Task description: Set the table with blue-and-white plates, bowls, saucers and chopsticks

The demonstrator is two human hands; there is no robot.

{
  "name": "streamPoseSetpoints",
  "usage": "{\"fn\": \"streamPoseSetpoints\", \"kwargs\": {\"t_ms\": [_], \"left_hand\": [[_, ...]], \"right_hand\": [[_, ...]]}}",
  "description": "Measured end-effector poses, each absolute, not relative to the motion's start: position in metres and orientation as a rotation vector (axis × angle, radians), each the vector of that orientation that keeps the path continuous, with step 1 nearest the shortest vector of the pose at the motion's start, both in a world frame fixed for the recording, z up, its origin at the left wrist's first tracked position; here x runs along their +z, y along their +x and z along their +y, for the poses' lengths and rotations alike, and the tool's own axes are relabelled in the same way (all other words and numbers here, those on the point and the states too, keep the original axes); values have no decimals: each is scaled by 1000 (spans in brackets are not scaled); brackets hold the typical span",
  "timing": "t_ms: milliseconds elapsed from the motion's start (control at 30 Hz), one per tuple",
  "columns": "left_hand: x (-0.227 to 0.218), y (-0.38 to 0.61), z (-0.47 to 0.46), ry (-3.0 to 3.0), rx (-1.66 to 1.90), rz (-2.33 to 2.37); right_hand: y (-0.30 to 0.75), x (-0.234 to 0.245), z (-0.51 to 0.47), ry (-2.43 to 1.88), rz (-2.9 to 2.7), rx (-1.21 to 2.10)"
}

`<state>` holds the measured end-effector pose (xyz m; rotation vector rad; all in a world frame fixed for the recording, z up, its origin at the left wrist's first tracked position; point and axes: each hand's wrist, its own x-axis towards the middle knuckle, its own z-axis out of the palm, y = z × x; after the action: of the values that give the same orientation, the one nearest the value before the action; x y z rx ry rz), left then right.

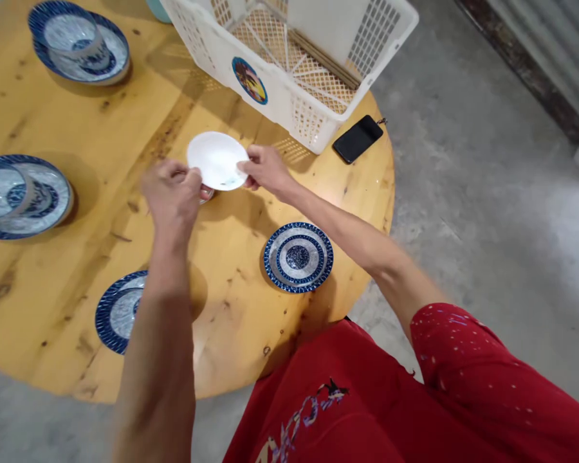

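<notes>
A small white plate is held up over the table, tilted toward me. My right hand pinches its right edge, thumb on top and fingers below. At the plate's lower left edge is my left hand, closed on the rim and slightly blurred. Just under the plate, by my left fingers, the edge of a small item shows, too covered to name. Nearer to me lies a blue-and-white patterned plate with a smaller one in it. My left forearm partly covers another blue-rimmed plate.
A white plastic basket with chopsticks inside stands at the far side. Beside it lies a black phone near the round wooden table's right edge. On the left, bowls sit on two blue-and-white plates.
</notes>
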<state>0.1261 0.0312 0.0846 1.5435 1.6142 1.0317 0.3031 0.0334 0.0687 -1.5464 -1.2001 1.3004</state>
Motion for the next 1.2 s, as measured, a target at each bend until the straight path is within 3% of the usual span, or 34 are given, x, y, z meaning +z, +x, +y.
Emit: {"fn": "streamPoseSetpoints", "kwargs": {"t_ms": [167, 400, 1200], "left_hand": [[75, 187, -8, 1519, 816, 1286], [41, 191, -55, 1407, 732, 1360], [27, 174, -83, 1319, 758, 1475]], "right_hand": [[398, 75, -33, -1726, -1104, 1098], [486, 33, -122, -2046, -911, 912], [483, -4, -114, -2049, -957, 1079]]}}
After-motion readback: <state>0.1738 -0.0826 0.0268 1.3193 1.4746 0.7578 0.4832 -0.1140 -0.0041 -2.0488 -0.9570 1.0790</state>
